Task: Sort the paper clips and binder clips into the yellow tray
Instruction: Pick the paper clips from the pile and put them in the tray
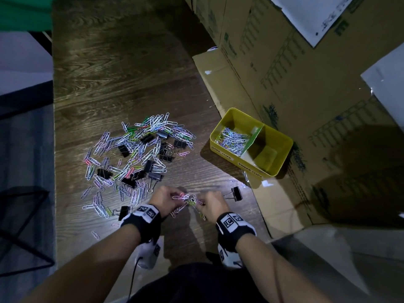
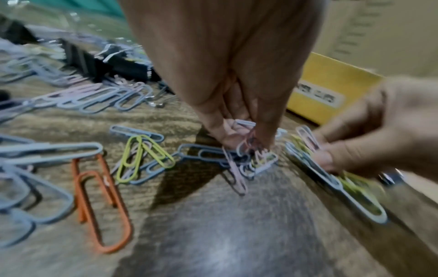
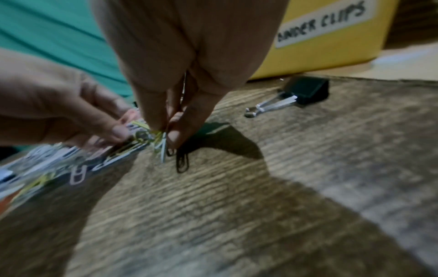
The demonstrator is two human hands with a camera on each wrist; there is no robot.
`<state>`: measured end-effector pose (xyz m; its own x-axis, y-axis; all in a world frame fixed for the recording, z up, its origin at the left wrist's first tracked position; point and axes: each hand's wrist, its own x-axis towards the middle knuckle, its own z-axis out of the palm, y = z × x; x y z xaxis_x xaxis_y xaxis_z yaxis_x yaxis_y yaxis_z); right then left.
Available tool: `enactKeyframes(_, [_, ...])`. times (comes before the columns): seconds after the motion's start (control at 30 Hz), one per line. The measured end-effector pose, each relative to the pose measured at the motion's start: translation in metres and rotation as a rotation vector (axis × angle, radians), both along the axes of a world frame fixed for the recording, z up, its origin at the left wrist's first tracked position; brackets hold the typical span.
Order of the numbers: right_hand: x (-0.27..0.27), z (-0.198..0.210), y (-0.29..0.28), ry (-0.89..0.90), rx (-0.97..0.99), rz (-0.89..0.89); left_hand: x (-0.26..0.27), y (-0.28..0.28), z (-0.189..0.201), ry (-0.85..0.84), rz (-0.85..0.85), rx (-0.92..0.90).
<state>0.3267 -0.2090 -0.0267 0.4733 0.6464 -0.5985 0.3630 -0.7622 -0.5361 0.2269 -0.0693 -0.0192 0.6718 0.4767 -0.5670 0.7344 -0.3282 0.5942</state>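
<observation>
A heap of coloured paper clips mixed with black binder clips lies on the wooden floor. My left hand pinches a small bunch of paper clips just above the floor. Close beside it, my right hand pinches another bunch of yellow and white paper clips. The yellow tray stands to the right, with paper clips in its left compartment. A green divider leans across it. One black binder clip lies just right of my right hand.
Flattened cardboard lies under and behind the tray, and tall cardboard boxes rise behind it. A black wire frame stands at the left. An orange paper clip and others lie near my left wrist.
</observation>
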Motion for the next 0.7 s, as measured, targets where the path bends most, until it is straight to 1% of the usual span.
enactKeyframes(0.07, [0.007, -0.001, -0.007, 0.099, 0.049, -0.101, -0.001, 0.005, 0.003, -0.021, 0.157, -0.186])
enactKeyframes(0.17, [0.017, 0.003, -0.013, 0.194, 0.137, -0.213, 0.002, 0.014, 0.015, -0.063, 0.322, -0.37])
enactKeyframes(0.23, [0.024, 0.009, -0.014, 0.243, 0.226, -0.317, 0.013, 0.021, 0.027, -0.11, 0.402, -0.501])
enactKeyframes(0.3, [0.032, 0.015, -0.014, 0.288, 0.329, -0.419, 0.03, 0.03, 0.041, -0.169, 0.402, -0.584])
enactKeyframes(0.43, [0.052, 0.036, -0.016, 0.348, 0.512, -0.633, 0.08, 0.043, 0.075, -0.293, 0.323, -0.643])
enactKeyframes(0.53, [0.07, 0.061, -0.015, 0.385, 0.674, -0.737, 0.127, 0.043, 0.094, -0.396, 0.267, -0.663])
enactKeyframes(0.63, [0.093, 0.078, -0.015, 0.373, 0.803, -0.811, 0.172, 0.036, 0.097, -0.4, 0.218, -0.56])
enactKeyframes(0.7, [0.108, 0.089, -0.015, 0.318, 0.851, -0.825, 0.196, 0.028, 0.092, -0.375, 0.175, -0.462])
